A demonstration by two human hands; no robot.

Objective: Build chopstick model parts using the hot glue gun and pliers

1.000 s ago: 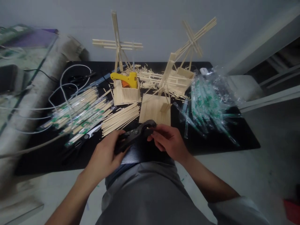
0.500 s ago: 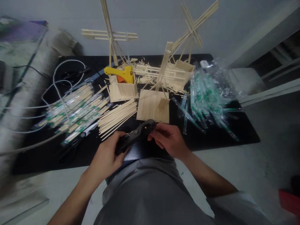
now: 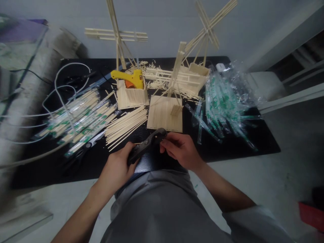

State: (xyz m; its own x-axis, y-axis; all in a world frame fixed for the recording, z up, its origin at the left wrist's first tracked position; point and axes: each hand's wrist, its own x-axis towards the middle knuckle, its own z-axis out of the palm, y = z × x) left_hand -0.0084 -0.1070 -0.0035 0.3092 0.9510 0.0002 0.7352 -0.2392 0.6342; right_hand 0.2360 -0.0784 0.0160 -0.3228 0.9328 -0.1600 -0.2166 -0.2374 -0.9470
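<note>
My left hand [image 3: 117, 165] is wrapped round the handles of a black plier-like hand cutter [image 3: 146, 145], held over the front of the table. Its head points up and to the right. Close beside that head is my right hand [image 3: 182, 150], fingers curled in a pinch; whatever is between the fingertips is hidden. Just beyond the cutter lies a square base of bamboo sticks [image 3: 162, 118] with a small stick piece and a tall stick frame standing on it. Loose bamboo sticks [image 3: 126, 125] are spread to the left of the base.
A yellow glue gun [image 3: 131, 78] rests in a stick box [image 3: 136, 96]. Bagged sticks [image 3: 83, 118], scissors [image 3: 87, 146] and a white cable [image 3: 57, 79] lie left. Plastic wrappers [image 3: 222, 101] pile up right. Stick windmill frames [image 3: 117, 35] rise at the back of the black table [image 3: 253, 145].
Hands and cutter keep nearly the same pose. The view has shifted a little, so the things on the table appear slightly higher and further left.
</note>
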